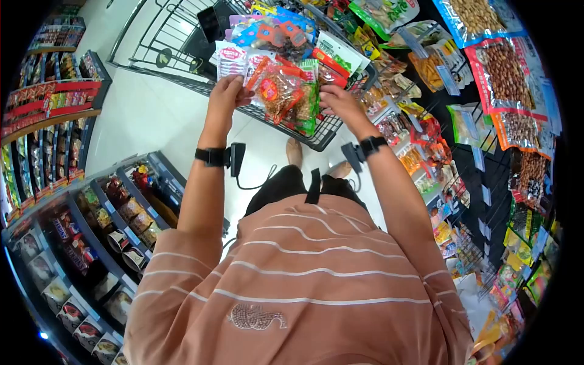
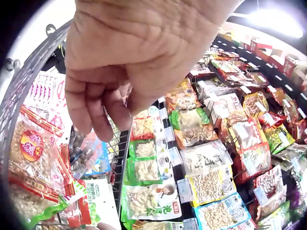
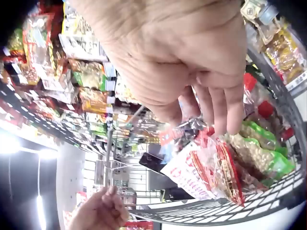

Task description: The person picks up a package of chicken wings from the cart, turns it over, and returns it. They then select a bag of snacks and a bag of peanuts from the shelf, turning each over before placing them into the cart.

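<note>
A red-trimmed clear snack bag (image 1: 277, 89) with a round red label lies on top of the packed goods in the shopping cart (image 1: 325, 141). Just left of it is my left hand (image 1: 226, 97), fingers loosely bent and nothing between them; it hangs beside the bags in the left wrist view. To the right, my right hand (image 1: 347, 108) is at the edge of the pile, close to a green-edged bag (image 1: 308, 108). In the right wrist view, its fingers (image 3: 219, 112) extend loosely over the bags. White packets with pink print (image 1: 231, 59) stick out near my left fingers.
Blue, purple and white snack packs (image 1: 271, 33) fill the cart further forward, with a black phone (image 1: 208, 24) at its left. Hanging snack bags (image 1: 502, 67) crowd the right side. Shelves of packaged goods (image 1: 103, 225) stand at the left.
</note>
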The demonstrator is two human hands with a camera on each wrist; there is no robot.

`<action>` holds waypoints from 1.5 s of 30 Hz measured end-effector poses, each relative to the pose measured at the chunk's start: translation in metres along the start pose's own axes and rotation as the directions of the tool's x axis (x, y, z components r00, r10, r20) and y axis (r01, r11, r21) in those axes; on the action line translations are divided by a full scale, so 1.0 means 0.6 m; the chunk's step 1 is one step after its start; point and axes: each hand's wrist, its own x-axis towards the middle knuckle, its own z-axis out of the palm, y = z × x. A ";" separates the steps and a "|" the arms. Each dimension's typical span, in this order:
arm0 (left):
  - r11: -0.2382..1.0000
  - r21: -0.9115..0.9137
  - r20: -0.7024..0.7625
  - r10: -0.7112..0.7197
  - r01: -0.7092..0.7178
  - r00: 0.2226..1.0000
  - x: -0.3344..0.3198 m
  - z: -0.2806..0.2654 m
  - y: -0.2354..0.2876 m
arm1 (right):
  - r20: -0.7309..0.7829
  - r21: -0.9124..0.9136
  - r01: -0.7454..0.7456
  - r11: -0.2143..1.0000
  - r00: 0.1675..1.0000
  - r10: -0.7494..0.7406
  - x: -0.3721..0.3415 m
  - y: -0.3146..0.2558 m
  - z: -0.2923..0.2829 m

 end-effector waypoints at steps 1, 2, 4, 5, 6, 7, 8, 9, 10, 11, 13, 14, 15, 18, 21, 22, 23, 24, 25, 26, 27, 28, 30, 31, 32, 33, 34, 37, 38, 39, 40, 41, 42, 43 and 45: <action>1.000 -0.003 -0.001 0.004 -0.004 1.000 -0.007 -0.012 -0.003 | -0.009 -0.072 -0.001 0.997 1.000 0.000 0.024 0.009 0.016; 1.000 -0.007 -0.003 0.006 -0.006 1.000 -0.014 -0.023 -0.007 | -0.034 -0.154 0.001 0.988 0.999 -0.006 0.046 0.020 0.029; 1.000 -0.002 -0.033 -0.024 0.024 0.999 -0.033 -0.034 -0.005 | -0.077 -0.312 0.000 0.950 0.997 -0.026 0.081 0.036 0.050; 0.999 -0.015 -0.031 -0.038 0.037 0.999 -0.041 -0.039 -0.006 | -0.079 -0.334 -0.022 0.942 0.997 -0.004 0.093 0.043 0.058; 0.998 -0.028 -0.029 -0.050 0.049 0.998 -0.046 -0.045 -0.007 | -0.082 -0.354 -0.044 0.934 0.997 0.015 0.103 0.047 0.064; 0.997 -0.040 -0.022 -0.060 0.059 0.998 -0.052 -0.050 -0.011 | -0.091 -0.375 -0.065 0.925 0.995 0.033 0.121 0.062 0.067; 0.998 -0.035 -0.017 -0.058 0.057 0.998 -0.057 -0.059 -0.017 | -0.004 -0.302 -0.012 0.953 1.000 0.011 0.142 0.078 0.077; 0.998 -0.041 0.010 -0.055 0.056 0.998 -0.059 -0.066 -0.028 | 0.059 -0.234 0.030 0.972 0.998 -0.016 0.171 0.120 0.077; 0.999 -0.010 -0.008 -0.043 0.042 0.999 -0.065 -0.071 -0.034 | 0.057 -0.247 0.036 0.968 0.998 -0.023 0.182 0.134 0.076; 1.000 0.013 -0.010 -0.026 0.026 1.000 -0.066 -0.072 -0.037 | -0.011 -0.354 0.025 0.935 0.999 -0.031 0.184 0.138 0.091; 0.997 0.015 0.007 -0.071 0.071 0.997 -0.071 -0.062 -0.033 | -0.156 -0.532 -0.031 0.846 0.986 -0.062 0.185 0.140 0.104; 0.996 0.015 0.007 -0.084 0.084 0.996 -0.075 -0.054 -0.030 | -0.200 -0.563 -0.054 0.825 0.977 -0.073 0.188 0.143 0.112; 0.995 0.020 -0.004 -0.094 0.094 0.996 -0.075 -0.051 -0.030 | -0.250 -0.676 -0.094 0.731 0.962 -0.107 0.176 0.123 0.123; 0.990 0.048 0.000 -0.135 0.134 0.991 -0.072 -0.048 -0.032 | -0.313 -0.511 -0.107 0.853 0.947 -0.069 0.182 0.139 0.138; 0.984 0.074 0.014 -0.166 0.165 0.986 -0.069 -0.050 -0.035 | -0.329 -0.479 -0.126 0.869 0.943 -0.044 0.204 0.156 0.149; 0.981 0.074 0.018 -0.179 0.177 0.984 -0.067 -0.049 -0.037 | -0.325 -0.466 -0.061 0.882 0.940 -0.107 0.192 0.144 0.151; 0.981 0.077 0.031 -0.180 0.177 0.983 -0.066 -0.049 -0.040 | -0.291 -0.458 -0.016 0.889 0.947 -0.133 0.181 0.129 0.154; 0.981 0.079 0.047 -0.180 0.176 0.983 -0.063 -0.049 -0.042 | -0.259 -0.450 0.028 0.893 0.952 -0.160 0.176 0.125 0.155; 0.981 0.079 0.062 -0.180 0.175 0.982 -0.060 -0.048 -0.046 | -0.228 -0.442 0.072 0.894 0.955 -0.190 0.171 0.121 0.154; 0.981 0.078 0.075 -0.183 0.178 0.980 -0.054 -0.049 -0.053 | -0.226 -0.456 0.129 0.881 0.940 -0.254 0.164 0.117 0.155; 0.980 0.091 0.083 -0.185 0.178 0.979 -0.054 -0.044 -0.051 | -0.227 -0.446 0.146 0.883 0.936 -0.269 0.154 0.109 0.157; 0.979 0.104 0.090 -0.187 0.178 0.978 -0.055 -0.037 -0.048 | -0.226 -0.436 0.164 0.885 0.932 -0.284 0.146 0.100 0.158; 0.979 0.110 0.120 -0.185 0.172 0.975 -0.048 -0.031 -0.048 | -0.207 -0.353 0.198 0.914 0.937 -0.282 0.130 0.080 0.156; 0.980 0.109 0.127 -0.177 0.164 0.976 -0.046 -0.029 -0.052 | -0.181 -0.351 0.214 0.912 0.940 -0.290 0.123 0.069 0.152; 0.982 0.110 0.134 -0.170 0.156 0.976 -0.043 -0.028 -0.055 | -0.156 -0.347 0.230 0.909 0.942 -0.298 0.117 0.058 0.149; 0.983 0.112 0.142 -0.164 0.148 0.976 -0.042 -0.025 -0.055 | -0.131 -0.341 0.245 0.907 0.943 -0.305 0.109 0.048 0.147; 0.981 0.124 0.147 -0.165 0.147 0.975 -0.041 -0.024 -0.055 | -0.109 -0.204 0.182 0.962 0.972 -0.207 0.092 0.028 0.145; 0.980 0.146 0.165 -0.155 0.132 0.974 -0.034 -0.014 -0.059 | -0.001 0.114 0.048 0.992 0.999 -0.049 0.054 -0.014 0.122; 0.980 0.151 0.171 -0.152 0.126 0.973 -0.034 -0.011 -0.063 | 0.016 0.163 0.065 0.984 0.998 -0.069 0.047 -0.022 0.115; 0.980 0.158 0.180 -0.149 0.121 0.972 -0.033 -0.008 -0.067 | 0.029 0.213 0.082 0.974 0.995 -0.090 0.039 -0.029 0.108; 0.979 0.168 0.172 -0.146 0.117 0.974 -0.032 -0.001 -0.072 | 0.035 0.239 0.103 0.966 0.993 -0.115 0.020 -0.045 0.098; 0.984 0.128 0.201 -0.145 0.120 0.969 -0.028 0.004 -0.075 | 0.040 0.263 0.125 0.957 0.989 -0.140 -0.001 -0.061 0.084; 0.988 0.087 0.229 -0.143 0.126 0.963 -0.023 0.008 -0.080 | 0.046 0.286 0.146 0.947 0.985 -0.166 -0.026 -0.081 0.071; 0.990 0.048 0.257 -0.142 0.134 0.956 -0.018 0.010 -0.087 | 0.043 0.283 0.179 0.942 0.979 -0.199 -0.048 -0.093 0.059; 0.948 -0.112 0.391 -0.234 0.298 0.890 -0.008 0.019 -0.092 | 0.043 0.275 0.242 0.930 0.964 -0.264 -0.093 -0.115 0.036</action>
